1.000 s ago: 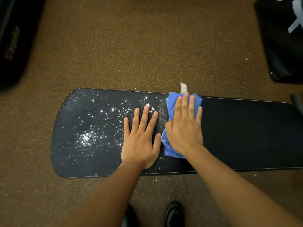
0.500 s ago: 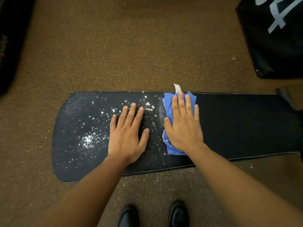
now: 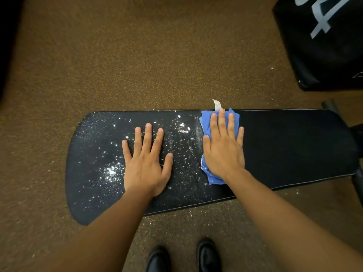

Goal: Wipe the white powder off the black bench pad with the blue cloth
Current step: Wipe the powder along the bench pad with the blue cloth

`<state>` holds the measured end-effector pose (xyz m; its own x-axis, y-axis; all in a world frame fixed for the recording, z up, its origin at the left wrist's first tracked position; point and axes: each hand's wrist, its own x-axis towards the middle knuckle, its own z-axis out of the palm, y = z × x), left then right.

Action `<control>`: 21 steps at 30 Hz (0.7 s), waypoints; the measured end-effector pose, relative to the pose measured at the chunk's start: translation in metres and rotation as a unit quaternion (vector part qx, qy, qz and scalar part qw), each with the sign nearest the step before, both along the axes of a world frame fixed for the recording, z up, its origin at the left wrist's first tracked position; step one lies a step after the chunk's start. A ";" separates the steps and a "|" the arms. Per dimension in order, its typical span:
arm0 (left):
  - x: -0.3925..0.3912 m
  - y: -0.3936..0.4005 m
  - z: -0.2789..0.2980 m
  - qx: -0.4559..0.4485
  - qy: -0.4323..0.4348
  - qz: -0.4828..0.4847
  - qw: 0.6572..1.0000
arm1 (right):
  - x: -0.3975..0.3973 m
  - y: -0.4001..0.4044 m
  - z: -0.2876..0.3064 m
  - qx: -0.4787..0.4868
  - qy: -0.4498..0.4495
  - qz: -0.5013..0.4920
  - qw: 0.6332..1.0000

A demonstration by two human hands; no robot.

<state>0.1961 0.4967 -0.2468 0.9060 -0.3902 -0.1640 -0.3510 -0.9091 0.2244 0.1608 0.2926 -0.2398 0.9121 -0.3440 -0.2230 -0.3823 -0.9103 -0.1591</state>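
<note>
The long black bench pad (image 3: pixel 294 150) lies across the view. White powder (image 3: pixel 111 170) speckles its left half; the right half looks dark and clean. My right hand (image 3: pixel 224 148) presses flat, fingers straight, on the folded blue cloth (image 3: pixel 205 122) near the pad's middle, and a white tag sticks out at the cloth's far edge. My left hand (image 3: pixel 146 161) rests flat on the powdered part, fingers spread, just left of the cloth.
Brown speckled floor (image 3: pixel 137 65) surrounds the pad, with some powder scattered near its front edge. A black padded block with white lettering (image 3: pixel 324 42) stands at the upper right. My black shoes (image 3: pixel 208 256) show at the bottom. Dark frame parts (image 3: pixel 357 173) sit at the pad's right end.
My left hand has slid a little to the left along the pad, away from the cloth. My right hand stays flat on the cloth, at about the same place on the pad.
</note>
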 end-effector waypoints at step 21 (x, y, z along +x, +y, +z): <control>-0.001 0.000 -0.001 -0.006 -0.013 0.010 1.000 | 0.035 0.027 -0.005 -0.006 -0.023 0.007 1.000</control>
<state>0.1948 0.4966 -0.2474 0.9174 -0.3739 -0.1364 -0.3388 -0.9134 0.2257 0.1955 0.3194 -0.2452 0.9260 -0.3334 -0.1775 -0.3620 -0.9173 -0.1658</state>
